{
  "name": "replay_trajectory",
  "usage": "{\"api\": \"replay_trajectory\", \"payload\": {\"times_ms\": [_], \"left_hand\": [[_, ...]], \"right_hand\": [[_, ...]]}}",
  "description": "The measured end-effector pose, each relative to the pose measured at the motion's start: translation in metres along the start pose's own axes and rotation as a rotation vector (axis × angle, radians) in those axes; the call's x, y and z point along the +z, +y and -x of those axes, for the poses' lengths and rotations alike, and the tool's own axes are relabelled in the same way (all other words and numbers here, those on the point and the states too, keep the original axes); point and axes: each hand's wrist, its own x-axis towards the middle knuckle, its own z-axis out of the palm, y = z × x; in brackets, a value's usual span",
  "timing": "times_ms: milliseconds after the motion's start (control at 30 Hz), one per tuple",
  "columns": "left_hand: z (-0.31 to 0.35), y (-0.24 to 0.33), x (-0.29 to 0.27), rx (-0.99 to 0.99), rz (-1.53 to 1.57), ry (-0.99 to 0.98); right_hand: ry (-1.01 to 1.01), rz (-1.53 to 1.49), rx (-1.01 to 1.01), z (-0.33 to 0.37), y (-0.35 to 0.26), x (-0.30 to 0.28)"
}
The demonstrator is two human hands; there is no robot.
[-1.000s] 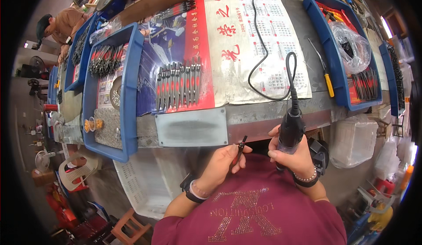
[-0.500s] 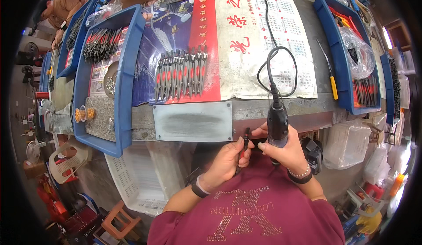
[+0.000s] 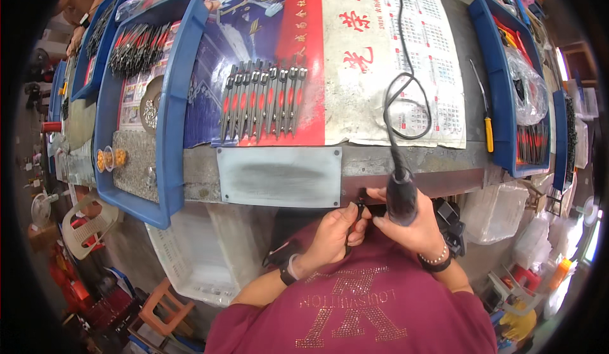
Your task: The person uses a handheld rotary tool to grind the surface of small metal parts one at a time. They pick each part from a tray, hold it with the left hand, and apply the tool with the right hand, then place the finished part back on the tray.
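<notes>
My left hand (image 3: 335,232) pinches a slim, dark piece (image 3: 360,209) upright in front of my chest. Its upper end pokes out above my thumb, and my fingers cover most of the rest. Wrapped in my right hand (image 3: 420,230) is a black corded electric screwdriver (image 3: 402,200); its lower end is hidden. The right index finger and thumb reach toward the top of the piece, close to my left fingertips. Whether they touch it I cannot tell. Beyond, a row of slim black-and-red pointed pieces (image 3: 261,103) lies side by side on a poster.
A pale, smudged plate (image 3: 279,176) sits at the bench's near edge. Left stands a blue tray (image 3: 172,119) with more black-and-red pieces, a round dish (image 3: 151,103) and small cups (image 3: 111,158). Right are a yellow-handled screwdriver (image 3: 489,133) and another blue tray (image 3: 501,119). The black cord (image 3: 387,106) loops over the calendar.
The screwdriver has tilted and come lower, nearer my body. The small piece has turned in my left fingers, so its red part no longer shows. The whole view has shifted slightly.
</notes>
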Motion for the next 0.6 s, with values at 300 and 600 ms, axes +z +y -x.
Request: {"api": "replay_trajectory", "payload": {"times_ms": [300,600], "left_hand": [[-0.001,-0.003,0.0,-0.02,0.048,0.018],[0.004,-0.005,0.01,0.052,-0.028,0.06]], "right_hand": [[-0.164,0.164,-0.03,0.017,-0.003,-0.004],[-0.046,-0.011,0.032,0.013,-0.006,-0.003]]}}
